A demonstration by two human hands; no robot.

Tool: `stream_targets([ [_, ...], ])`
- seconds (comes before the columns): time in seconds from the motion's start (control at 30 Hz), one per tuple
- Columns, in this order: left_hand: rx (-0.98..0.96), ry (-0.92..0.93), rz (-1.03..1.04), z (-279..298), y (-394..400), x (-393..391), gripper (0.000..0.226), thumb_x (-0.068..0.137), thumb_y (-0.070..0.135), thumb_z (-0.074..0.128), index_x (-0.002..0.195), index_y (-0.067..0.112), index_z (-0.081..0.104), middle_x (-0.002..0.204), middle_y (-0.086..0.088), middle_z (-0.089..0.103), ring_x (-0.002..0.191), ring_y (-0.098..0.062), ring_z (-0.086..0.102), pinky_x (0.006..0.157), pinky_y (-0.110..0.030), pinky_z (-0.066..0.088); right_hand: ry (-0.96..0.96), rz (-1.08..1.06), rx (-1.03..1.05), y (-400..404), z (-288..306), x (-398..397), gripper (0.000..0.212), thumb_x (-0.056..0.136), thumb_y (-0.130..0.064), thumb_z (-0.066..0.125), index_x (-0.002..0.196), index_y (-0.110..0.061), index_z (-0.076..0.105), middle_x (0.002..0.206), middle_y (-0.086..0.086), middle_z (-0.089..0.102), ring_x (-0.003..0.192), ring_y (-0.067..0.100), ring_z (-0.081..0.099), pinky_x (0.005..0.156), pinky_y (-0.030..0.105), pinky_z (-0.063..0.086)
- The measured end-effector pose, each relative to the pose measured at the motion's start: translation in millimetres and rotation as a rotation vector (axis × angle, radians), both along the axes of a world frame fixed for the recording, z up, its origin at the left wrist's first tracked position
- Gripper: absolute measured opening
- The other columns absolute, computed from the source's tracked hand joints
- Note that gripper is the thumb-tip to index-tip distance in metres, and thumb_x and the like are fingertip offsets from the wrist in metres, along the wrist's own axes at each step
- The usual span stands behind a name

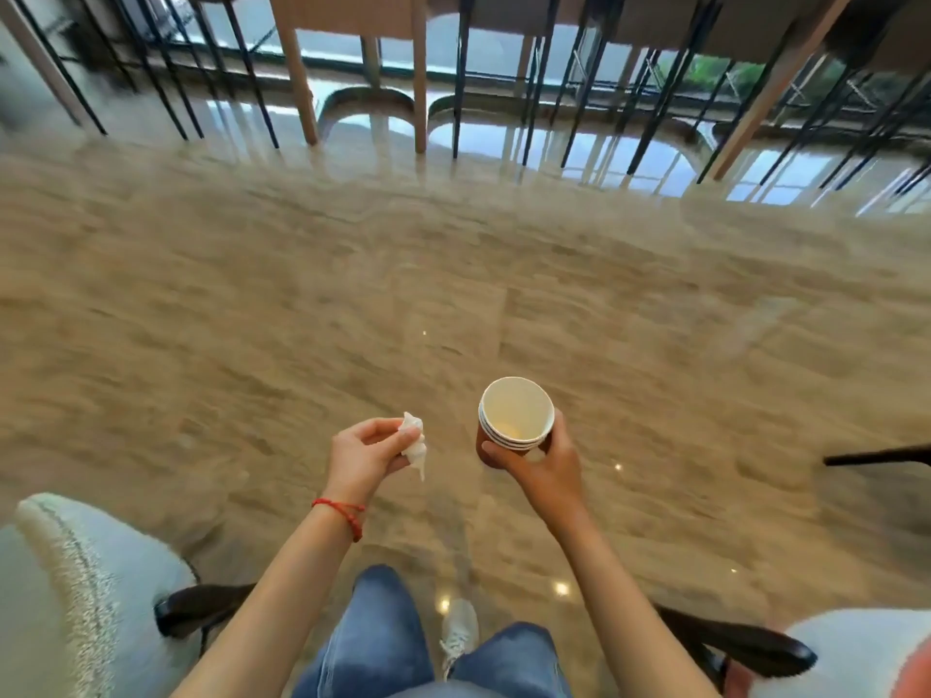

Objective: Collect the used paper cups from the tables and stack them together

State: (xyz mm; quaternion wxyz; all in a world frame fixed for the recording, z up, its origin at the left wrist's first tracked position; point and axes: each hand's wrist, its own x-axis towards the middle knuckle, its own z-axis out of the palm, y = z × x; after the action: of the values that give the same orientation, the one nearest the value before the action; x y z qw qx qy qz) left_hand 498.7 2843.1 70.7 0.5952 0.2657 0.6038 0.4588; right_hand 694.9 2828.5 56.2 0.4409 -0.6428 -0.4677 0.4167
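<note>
Seen from above, at lower centre of the frame, the right hand [541, 458] has its grip closed round a stack of paper cups [514, 418], thumb and fingers wrapping the brown wall below the white rims. The cups look light and thin, easily crushed, so holding mid-wall suits them. Just left, the left hand [360, 453] pinches a crumpled white tissue [414, 443]. The floor [453, 274] is blurred. No table top shows; only furniture legs [302, 73] along the top edge.

Glossy stone floor [453, 269], paper cups [514, 420]
</note>
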Motion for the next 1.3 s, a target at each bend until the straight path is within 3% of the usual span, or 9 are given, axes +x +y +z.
stream_targets([
  [0.17,-0.003,-0.032,0.104,-9,55,-27,0.004,0.078,0.003,0.070,0.082,0.003,0.068,0.063,0.001,0.073,0.061,-0.007,0.069,0.053,-0.015,0.052,-0.003,0.112,-0.020,75,-4,-21,0.065,0.060,-0.008,0.086,0.102,-0.041,0.049,0.099,-0.021,0.062,0.088,-0.020,0.054,0.071,0.002,0.041],
  [0.53,0.027,-0.033,0.257,-17,211,-127,0.004,0.077,0.005,0.072,0.076,0.006,0.068,0.064,0.000,0.073,0.062,-0.010,0.070,0.055,-0.016,0.053,-0.021,0.238,0.000,250,-9,-123,0.062,0.061,-0.014,0.087,0.102,-0.042,0.051,0.099,-0.023,0.062,0.089,-0.017,0.055,0.071,0.002,0.040],
  [0.77,0.038,-0.036,0.395,-19,258,-180,0.004,0.075,0.006,0.073,0.076,0.005,0.069,0.065,-0.002,0.073,0.062,-0.011,0.070,0.053,-0.017,0.052,-0.022,0.401,0.018,327,-4,-184,0.065,0.062,-0.010,0.086,0.105,-0.039,0.048,0.103,-0.019,0.060,0.089,-0.019,0.054,0.071,0.001,0.040],
  [0.9,0.029,-0.051,0.512,-21,279,-207,0.005,0.076,0.002,0.071,0.074,0.004,0.067,0.062,-0.001,0.072,0.057,-0.011,0.069,0.051,-0.017,0.052,0.005,0.531,0.040,371,-4,-222,0.066,0.062,-0.006,0.085,0.112,-0.028,0.049,0.104,-0.016,0.061,0.091,-0.017,0.055,0.074,0.003,0.041],
  [1.0,0.026,-0.061,0.608,-21,295,-225,0.005,0.077,0.000,0.069,0.074,0.003,0.066,0.060,-0.001,0.071,0.055,-0.010,0.068,0.051,-0.017,0.053,0.019,0.632,0.043,406,-5,-253,0.066,0.062,-0.004,0.085,0.109,-0.033,0.048,0.104,-0.017,0.061,0.091,-0.016,0.055,0.075,0.003,0.041],
  [1.2,0.006,-0.043,0.847,-19,324,-264,0.003,0.078,0.003,0.070,0.076,0.002,0.067,0.062,-0.001,0.070,0.057,-0.012,0.067,0.055,-0.019,0.056,0.080,0.850,-0.019,469,-3,-315,0.061,0.055,-0.031,0.082,0.107,-0.038,0.052,0.099,-0.022,0.066,0.095,-0.007,0.059,0.074,0.005,0.043],
  [1.3,0.005,-0.033,0.948,-17,333,-285,0.004,0.078,0.003,0.070,0.080,0.000,0.067,0.068,-0.005,0.069,0.057,-0.011,0.067,0.057,-0.020,0.057,0.112,0.958,-0.039,493,0,-347,0.058,0.056,-0.029,0.081,0.106,-0.037,0.053,0.098,-0.026,0.065,0.093,-0.007,0.060,0.071,0.005,0.043],
])
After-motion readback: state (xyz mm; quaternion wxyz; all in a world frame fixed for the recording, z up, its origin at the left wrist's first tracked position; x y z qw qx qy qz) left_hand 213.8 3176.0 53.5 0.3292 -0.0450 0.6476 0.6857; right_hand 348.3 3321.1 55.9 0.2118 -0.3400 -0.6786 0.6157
